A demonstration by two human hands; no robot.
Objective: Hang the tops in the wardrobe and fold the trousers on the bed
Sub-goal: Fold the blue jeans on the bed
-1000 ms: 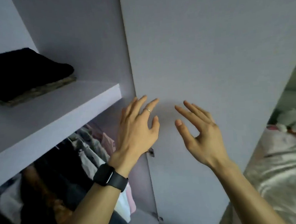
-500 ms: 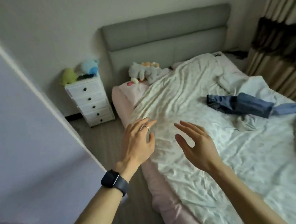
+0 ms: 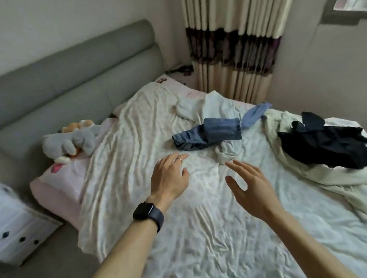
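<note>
A: Hand status?
B: Both are out over the bed point(image 3: 207, 245) with the crumpled white sheet. Left hand point(image 3: 170, 176) is palm down, fingers straight and close together, gripping nothing. Black smartwatch point(image 3: 148, 214) on that wrist, thin metal ring point(image 3: 179, 159) on one finger.
A: Right?
B: Right hand point(image 3: 251, 188) is turned edge-on, fingers extended and slightly spread, thumb held apart. Also empty. Can't tell whether either hand touches the sheet.
A: Trousers?
B: Blue denim trousers point(image 3: 208, 133) lie bunched mid-bed, just beyond the left hand's fingertips, clear of both hands. Not folded. A light blue garment point(image 3: 257, 114) runs from them toward the curtain side. A small crumpled pale cloth point(image 3: 227, 153) sits just right of them, near the right hand's fingertips.
A: Tops?
B: Black garment point(image 3: 326, 146) is heaped on a cream garment point(image 3: 343, 177) at the bed's right edge, well apart from the hands. A white garment point(image 3: 215, 106) lies behind the trousers. Can't tell which of these are tops.
A: Surroundings?
B: Grey padded headboard point(image 3: 65, 82) at left, with a grey plush toy point(image 3: 70, 142) on a pink pillow point(image 3: 57, 182) near it. White drawer unit with dark knobs point(image 3: 8, 227) at lower left, beside the bed. Cream pleated curtain with a dark band point(image 3: 232, 44) in the far corner.
</note>
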